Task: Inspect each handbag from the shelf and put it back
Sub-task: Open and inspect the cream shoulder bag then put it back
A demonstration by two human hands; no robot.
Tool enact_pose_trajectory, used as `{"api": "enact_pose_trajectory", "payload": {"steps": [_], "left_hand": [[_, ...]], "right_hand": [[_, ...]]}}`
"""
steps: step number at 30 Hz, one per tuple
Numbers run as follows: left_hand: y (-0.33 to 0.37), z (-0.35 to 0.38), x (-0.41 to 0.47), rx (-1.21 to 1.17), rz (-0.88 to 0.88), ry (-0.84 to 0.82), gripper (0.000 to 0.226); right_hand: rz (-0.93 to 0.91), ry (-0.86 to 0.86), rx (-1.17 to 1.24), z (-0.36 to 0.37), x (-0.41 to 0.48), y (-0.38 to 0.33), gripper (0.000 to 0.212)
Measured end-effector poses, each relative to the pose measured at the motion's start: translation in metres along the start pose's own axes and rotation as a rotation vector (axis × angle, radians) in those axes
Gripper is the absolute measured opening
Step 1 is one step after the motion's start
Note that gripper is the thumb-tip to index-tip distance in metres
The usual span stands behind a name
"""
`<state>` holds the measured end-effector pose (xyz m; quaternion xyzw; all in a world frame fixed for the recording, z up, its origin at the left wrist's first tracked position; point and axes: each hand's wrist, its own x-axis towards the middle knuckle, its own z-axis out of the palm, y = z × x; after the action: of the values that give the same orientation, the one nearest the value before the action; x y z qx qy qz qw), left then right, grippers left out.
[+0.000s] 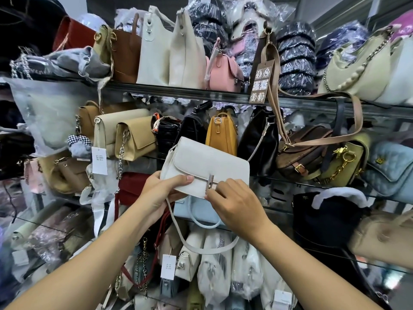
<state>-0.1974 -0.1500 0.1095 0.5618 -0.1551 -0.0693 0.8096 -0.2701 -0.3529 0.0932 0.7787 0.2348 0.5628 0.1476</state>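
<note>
Bare left hand (pixel 166 189) is gripping the white bag (pixel 207 164) at its 7 o'clock corner; right hand (pixel 234 202) is pinching the clasp (pixel 211 183). Checking is happening, I think; the shelf (pixel 178 91) is waiting.

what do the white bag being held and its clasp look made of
The white handbag is probably leather or faux leather: smooth, with a low sheen and a clean-edged flap. Which of the two cannot be told. The clasp looks like metal, a polished pale bar catching light, partly under fingers of the right hand.
</note>
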Motion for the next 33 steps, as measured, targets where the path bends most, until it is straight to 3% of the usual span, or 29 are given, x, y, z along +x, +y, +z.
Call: {"api": "enact_pose_trajectory", "payload": {"steps": [4,7,11,14,17,20,25,30,33], "left_hand": [[0.002,0.002,0.001,-0.014,-0.015,0.027,0.083],[0.005,0.000,0.001,-0.021,-0.010,0.042,0.089],[0.010,-0.006,0.000,-0.019,-0.010,0.025,0.096],[0.013,-0.010,-0.003,0.005,-0.007,-0.004,0.092],[0.014,-0.013,-0.007,0.016,-0.012,-0.028,0.089],[0.013,-0.014,-0.010,0.017,-0.022,-0.038,0.087],[0.013,-0.013,-0.012,0.006,-0.051,-0.051,0.073],[0.017,-0.011,-0.015,0.046,-0.074,-0.083,0.087],[0.015,-0.014,-0.016,0.058,-0.091,-0.084,0.092]], "right_hand": [[-0.049,0.015,-0.005,-0.003,-0.004,-0.005,0.011],[-0.009,-0.023,0.061,-0.007,-0.006,-0.001,0.027],[0.224,-0.040,0.217,-0.013,-0.002,0.012,0.031],[0.411,-0.094,0.258,-0.016,0.002,0.032,0.052],[0.519,-0.317,0.394,-0.023,0.003,0.053,0.086],[0.508,-0.441,0.550,-0.031,0.003,0.061,0.100],[0.535,-0.443,0.568,-0.038,-0.002,0.055,0.098],[0.533,-0.429,0.449,-0.038,-0.010,0.051,0.094],[0.569,-0.360,0.454,-0.038,-0.014,0.050,0.078]]}}
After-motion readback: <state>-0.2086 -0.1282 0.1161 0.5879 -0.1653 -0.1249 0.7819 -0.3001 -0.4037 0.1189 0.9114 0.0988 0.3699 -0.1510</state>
